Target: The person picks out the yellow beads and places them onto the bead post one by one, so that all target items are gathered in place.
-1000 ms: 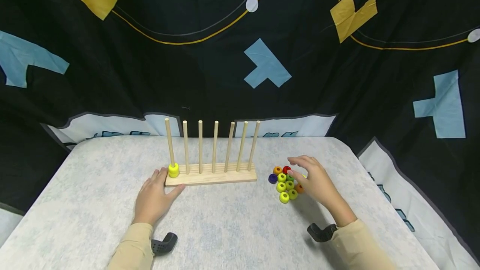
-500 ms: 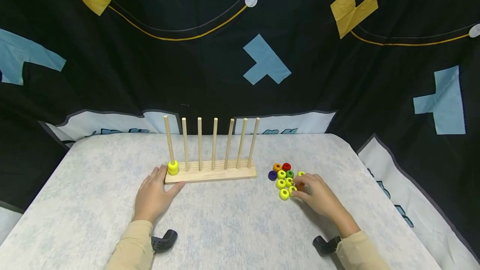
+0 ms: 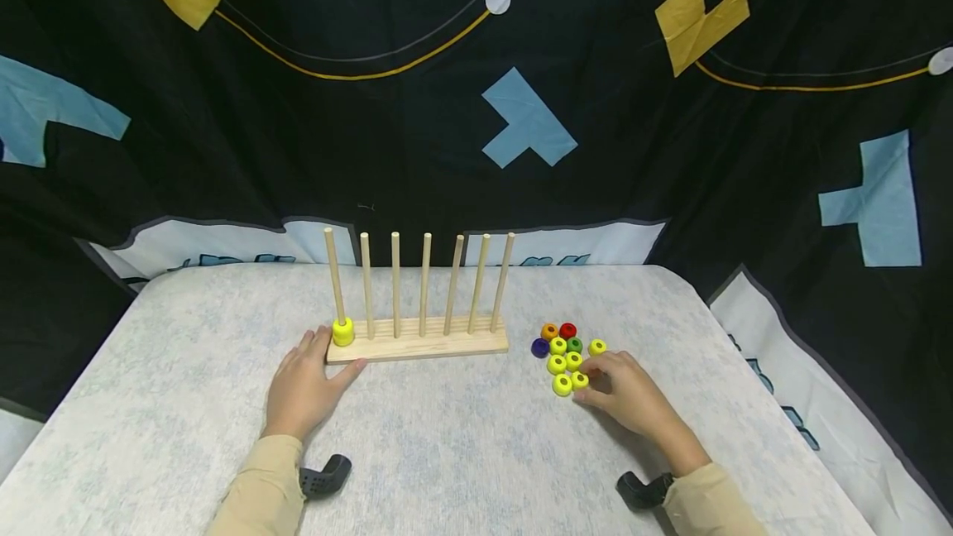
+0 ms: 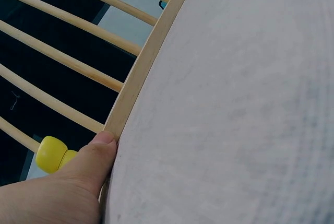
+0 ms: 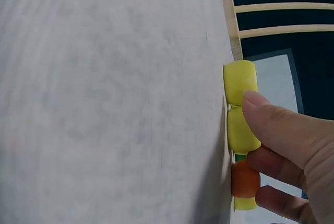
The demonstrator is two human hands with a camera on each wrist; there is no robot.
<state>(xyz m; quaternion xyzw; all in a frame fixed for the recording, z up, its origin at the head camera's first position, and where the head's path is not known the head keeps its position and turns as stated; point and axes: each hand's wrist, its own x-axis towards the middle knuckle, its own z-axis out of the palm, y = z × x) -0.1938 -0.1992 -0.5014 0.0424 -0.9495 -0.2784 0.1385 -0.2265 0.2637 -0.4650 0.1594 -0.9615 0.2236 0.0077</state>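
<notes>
In the head view a wooden peg stand [image 3: 439,344] carries several upright pegs. Stacked yellow beads [image 3: 343,332] sit on its leftmost peg. My left hand [image 3: 305,387] holds the stand's left end, its thumb [image 4: 103,139] against the front edge in the left wrist view. Right of the stand, my right hand [image 3: 633,395] pinches a yellow bead [image 3: 580,380] at the near side of a bead cluster. In the right wrist view the thumb lies on that yellow bead [image 5: 241,130]. Another yellow bead [image 5: 240,82] touches it, and an orange bead [image 5: 245,179] is by the fingers.
Around the right hand lie a red bead [image 3: 568,330], an orange bead [image 3: 549,332], a dark blue bead [image 3: 539,347], a green bead [image 3: 574,345] and several yellow ones. Behind the pale table [image 3: 447,453] hangs a black cloth [image 3: 335,147] with coloured shapes.
My right hand has come down and nearer from above the cluster, and its thumb and finger have closed on a yellow bead. The left hand keeps its place on the stand.
</notes>
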